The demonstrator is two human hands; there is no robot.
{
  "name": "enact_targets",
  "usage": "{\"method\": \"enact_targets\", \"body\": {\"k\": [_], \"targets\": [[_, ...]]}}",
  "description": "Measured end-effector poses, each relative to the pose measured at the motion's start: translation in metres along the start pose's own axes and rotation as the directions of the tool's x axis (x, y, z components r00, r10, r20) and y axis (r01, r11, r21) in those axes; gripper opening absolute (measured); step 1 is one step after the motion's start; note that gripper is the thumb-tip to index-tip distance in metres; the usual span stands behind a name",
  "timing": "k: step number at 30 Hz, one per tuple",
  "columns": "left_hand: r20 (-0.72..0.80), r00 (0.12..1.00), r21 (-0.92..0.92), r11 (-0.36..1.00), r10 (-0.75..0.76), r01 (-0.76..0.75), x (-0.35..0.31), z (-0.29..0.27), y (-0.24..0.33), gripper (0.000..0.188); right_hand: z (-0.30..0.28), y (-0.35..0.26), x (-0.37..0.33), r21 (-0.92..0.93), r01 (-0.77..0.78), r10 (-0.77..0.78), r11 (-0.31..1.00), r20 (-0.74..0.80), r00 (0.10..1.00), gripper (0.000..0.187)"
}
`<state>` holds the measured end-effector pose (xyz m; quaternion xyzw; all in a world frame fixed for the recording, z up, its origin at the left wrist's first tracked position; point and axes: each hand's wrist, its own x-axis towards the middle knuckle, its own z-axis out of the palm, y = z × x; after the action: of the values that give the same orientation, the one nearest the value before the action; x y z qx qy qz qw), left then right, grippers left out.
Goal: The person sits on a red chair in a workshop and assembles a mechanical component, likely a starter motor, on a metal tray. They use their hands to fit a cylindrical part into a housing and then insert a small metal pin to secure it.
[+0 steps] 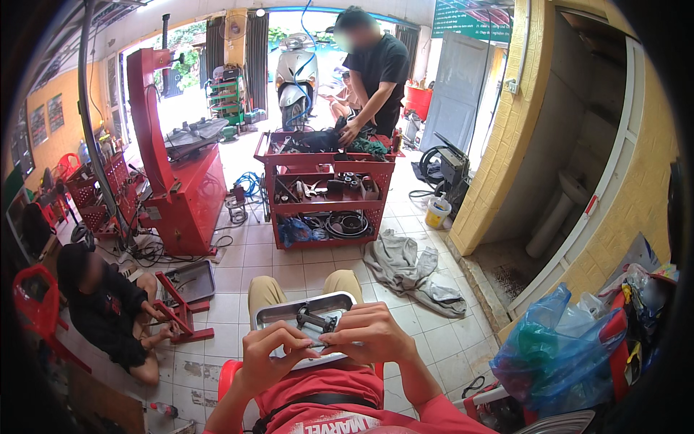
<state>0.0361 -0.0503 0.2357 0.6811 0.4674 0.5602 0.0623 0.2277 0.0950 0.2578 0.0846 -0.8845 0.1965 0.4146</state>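
Note:
A shallow metal tray point(277, 313) rests on my lap, with small dark metal parts point(312, 319) lying in it. My left hand point(269, 354) and my right hand point(372, 332) meet over the tray's near edge. Their fingertips pinch a small dark part point(320, 347) between them; its shape is too small to tell. My knee in tan trousers point(343, 280) shows beyond the tray.
A red tool cart point(327, 189) stands ahead, a person in black bent over it. Another person sits on the tiled floor at left beside a red frame point(181, 311). A grey cloth point(408, 269) lies on the floor; a blue plastic bag point(553, 354) sits at right.

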Motion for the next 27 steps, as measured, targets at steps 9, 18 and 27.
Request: {"method": "enact_targets", "body": {"k": [9, 18, 27], "targets": [[-0.008, 1.0, 0.006, 1.0, 0.008, -0.008, 0.0006, -0.0003, 0.0014, 0.028, -0.0011, -0.0003, 0.0006, -0.003, -0.005, 0.006, 1.0, 0.018, 1.0, 0.026], [-0.022, 0.999, 0.001, 1.0, 0.031, -0.031, 0.0009, -0.0004, 0.0015, 0.028, 0.0007, 0.0022, -0.002, -0.008, -0.013, 0.013, 1.0, 0.024, 1.0, 0.03], [-0.02, 0.999, -0.025, 0.999, 0.028, -0.028, 0.002, -0.0001, 0.0033, 0.025, 0.0008, 0.0007, -0.0005, -0.005, -0.019, 0.019, 1.0, 0.013, 1.0, 0.028]]}}
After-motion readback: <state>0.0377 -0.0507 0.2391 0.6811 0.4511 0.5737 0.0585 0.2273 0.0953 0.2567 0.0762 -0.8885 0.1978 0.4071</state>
